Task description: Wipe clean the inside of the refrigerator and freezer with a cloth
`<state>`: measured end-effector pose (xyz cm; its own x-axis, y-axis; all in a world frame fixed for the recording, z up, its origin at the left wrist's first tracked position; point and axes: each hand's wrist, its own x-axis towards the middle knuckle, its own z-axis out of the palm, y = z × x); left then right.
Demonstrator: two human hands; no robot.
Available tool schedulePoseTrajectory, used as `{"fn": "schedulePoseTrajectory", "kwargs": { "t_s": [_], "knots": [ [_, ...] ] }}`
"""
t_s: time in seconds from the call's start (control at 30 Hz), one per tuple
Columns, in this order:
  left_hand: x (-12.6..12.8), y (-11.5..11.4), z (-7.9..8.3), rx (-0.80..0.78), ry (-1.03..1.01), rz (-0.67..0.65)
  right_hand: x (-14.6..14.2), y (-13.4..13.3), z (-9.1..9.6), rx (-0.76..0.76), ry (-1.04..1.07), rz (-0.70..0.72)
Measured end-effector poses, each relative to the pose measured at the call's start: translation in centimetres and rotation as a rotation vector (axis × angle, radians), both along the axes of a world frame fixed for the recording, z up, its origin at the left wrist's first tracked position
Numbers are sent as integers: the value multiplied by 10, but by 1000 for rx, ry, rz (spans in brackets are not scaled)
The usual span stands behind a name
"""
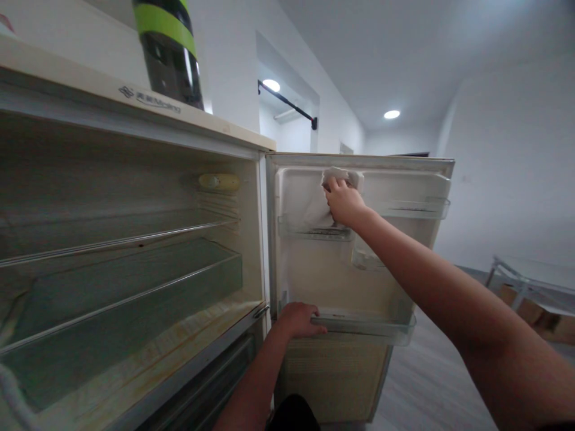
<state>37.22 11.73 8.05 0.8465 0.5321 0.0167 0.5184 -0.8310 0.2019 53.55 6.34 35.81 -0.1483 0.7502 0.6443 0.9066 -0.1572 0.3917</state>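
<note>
The fridge door stands open, its inner side facing me. My right hand is closed around a crumpled white cloth and presses it against the upper part of the door's lining, above a small clear shelf. Part of the cloth is hidden by my fingers; I cannot tell whether it is fabric or paper. Lower down, my left hand grips the left end of the long clear door shelf, thumb and fingers around its rim.
At left is the fridge compartment, with a glass shelf, a clear drawer and a stained floor. A dark bottle with a green band stands on top. A glass-topped table and cardboard box are at right.
</note>
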Motion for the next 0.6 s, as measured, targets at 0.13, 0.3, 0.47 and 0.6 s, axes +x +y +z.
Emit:
{"fn": "schedulePoseTrajectory", "kwargs": {
  "t_s": [0.13,0.3,0.47,0.6],
  "knots": [
    [1,1,-2,11,1,8,-17,7,1,-89,28,-79],
    [1,1,-3,10,5,10,-36,37,8,-165,35,150],
    [0,1,1,2,25,-5,-48,54,12,-407,52,309],
    [-1,0,4,-1,34,-3,-40,45,11,-554,161,254]
  ]
}}
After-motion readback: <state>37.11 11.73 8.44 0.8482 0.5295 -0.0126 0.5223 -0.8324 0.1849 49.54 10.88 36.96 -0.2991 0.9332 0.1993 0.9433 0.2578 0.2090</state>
